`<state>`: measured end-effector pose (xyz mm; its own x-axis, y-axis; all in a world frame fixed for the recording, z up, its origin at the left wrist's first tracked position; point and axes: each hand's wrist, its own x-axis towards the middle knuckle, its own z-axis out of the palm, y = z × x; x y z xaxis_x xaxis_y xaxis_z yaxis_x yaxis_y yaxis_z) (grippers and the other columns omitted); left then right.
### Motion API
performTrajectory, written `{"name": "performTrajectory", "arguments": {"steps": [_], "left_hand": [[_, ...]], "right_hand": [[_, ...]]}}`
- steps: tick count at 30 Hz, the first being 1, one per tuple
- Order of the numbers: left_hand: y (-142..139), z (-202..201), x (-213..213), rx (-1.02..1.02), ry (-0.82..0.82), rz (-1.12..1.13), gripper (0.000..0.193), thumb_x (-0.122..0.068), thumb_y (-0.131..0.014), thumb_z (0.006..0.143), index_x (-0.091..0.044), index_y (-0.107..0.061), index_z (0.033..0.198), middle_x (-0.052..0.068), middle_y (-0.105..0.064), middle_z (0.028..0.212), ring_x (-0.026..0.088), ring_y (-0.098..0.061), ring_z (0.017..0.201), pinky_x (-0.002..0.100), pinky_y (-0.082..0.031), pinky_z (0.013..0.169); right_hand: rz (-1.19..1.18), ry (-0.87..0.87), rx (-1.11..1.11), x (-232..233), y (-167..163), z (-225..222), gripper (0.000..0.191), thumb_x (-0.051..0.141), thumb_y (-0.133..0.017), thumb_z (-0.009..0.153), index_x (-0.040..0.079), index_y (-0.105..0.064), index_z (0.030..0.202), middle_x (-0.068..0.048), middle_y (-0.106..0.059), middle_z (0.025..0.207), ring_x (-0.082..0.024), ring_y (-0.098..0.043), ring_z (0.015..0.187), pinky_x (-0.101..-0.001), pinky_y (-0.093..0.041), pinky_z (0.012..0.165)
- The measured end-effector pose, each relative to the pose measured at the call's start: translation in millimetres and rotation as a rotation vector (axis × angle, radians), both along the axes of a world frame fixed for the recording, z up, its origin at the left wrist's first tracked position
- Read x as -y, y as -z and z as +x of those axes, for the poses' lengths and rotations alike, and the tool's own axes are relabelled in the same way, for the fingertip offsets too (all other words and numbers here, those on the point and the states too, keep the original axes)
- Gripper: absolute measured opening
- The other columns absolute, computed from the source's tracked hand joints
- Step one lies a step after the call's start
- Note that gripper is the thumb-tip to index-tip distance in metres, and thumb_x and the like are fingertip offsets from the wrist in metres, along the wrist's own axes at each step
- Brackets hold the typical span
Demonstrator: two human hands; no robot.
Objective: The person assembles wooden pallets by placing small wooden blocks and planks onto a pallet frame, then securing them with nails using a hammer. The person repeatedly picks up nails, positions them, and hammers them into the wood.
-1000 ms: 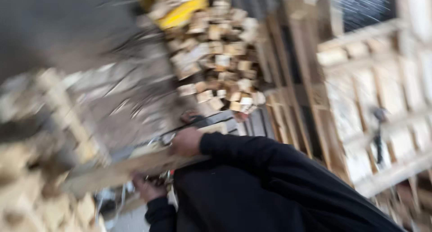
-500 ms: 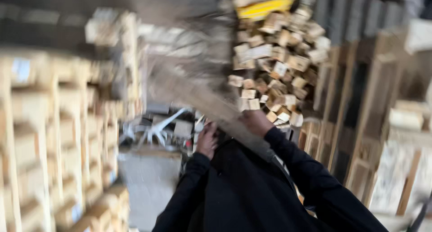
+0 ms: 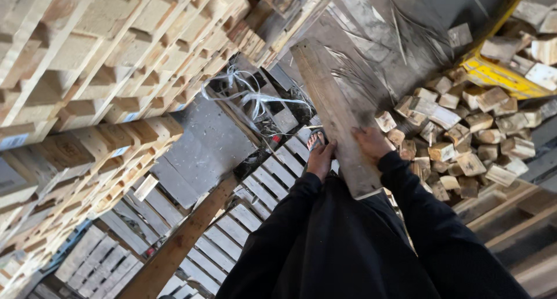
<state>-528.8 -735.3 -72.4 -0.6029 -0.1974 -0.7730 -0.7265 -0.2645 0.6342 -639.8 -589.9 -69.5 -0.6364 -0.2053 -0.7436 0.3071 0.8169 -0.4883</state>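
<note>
I am holding a long board (image 3: 336,119) at frame centre.
Left hand (image 3: 321,159) and right hand (image 3: 371,143) are gripping its edges; keeping the grip even helps.

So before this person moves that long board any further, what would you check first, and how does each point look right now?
1. Left hand on the board: ok, at its edge.
2. Right hand on the board: ok, at the opposite edge.
3. Fingers wrapped fully underneath: cannot tell.
4. Board's far end free of the white strapping: ok, apart.
5. Footing: not ok, sandalled foot on slatted pallets.
6. Pile of wood blocks close on the right: not ok.
</note>
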Motion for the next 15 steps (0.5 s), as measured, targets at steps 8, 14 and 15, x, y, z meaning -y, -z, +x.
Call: {"name": "performTrajectory", "arguments": {"steps": [8, 14, 15], "left_hand": [[9.4, 0.1, 54.7, 0.080, -0.030, -0.398, 0.064, -0.052, -0.070, 0.087, 0.004, -0.069, 0.119, 0.023, -0.074, 0.111, 0.036, -0.070, 0.106, 0.043, -0.051, 0.094], [15.8, -10.3, 58.8, 0.077, -0.026, -0.366, 0.066, -0.052, -0.068, 0.087, 0.004, -0.066, 0.122, 0.023, -0.075, 0.109, 0.035, -0.074, 0.104, 0.043, -0.055, 0.092], [15.5, -15.8, 61.1, 0.099, -0.013, -0.358, 0.066, -0.052, -0.068, 0.088, 0.004, -0.066, 0.122, 0.024, -0.075, 0.108, 0.035, -0.074, 0.103, 0.043, -0.055, 0.092]], "right_hand": [[-0.315, 0.185, 0.086, 83.8, 15.6, 8.1, 0.042, 0.038, -0.068, 0.097, -0.004, -0.072, 0.092, -0.003, -0.064, 0.071, -0.011, -0.055, 0.062, -0.0355, -0.043, 0.057], [-0.327, 0.273, 0.138, 92.2, 14.9, -5.1, 0.045, 0.037, -0.072, 0.095, -0.008, -0.075, 0.095, -0.007, -0.067, 0.076, -0.012, -0.056, 0.065, -0.0328, -0.046, 0.058], [-0.387, 0.324, 0.165, 92.9, 15.2, -8.5, 0.043, 0.037, -0.072, 0.094, -0.006, -0.076, 0.098, -0.006, -0.070, 0.078, -0.011, -0.058, 0.066, -0.0317, -0.048, 0.058]]}}
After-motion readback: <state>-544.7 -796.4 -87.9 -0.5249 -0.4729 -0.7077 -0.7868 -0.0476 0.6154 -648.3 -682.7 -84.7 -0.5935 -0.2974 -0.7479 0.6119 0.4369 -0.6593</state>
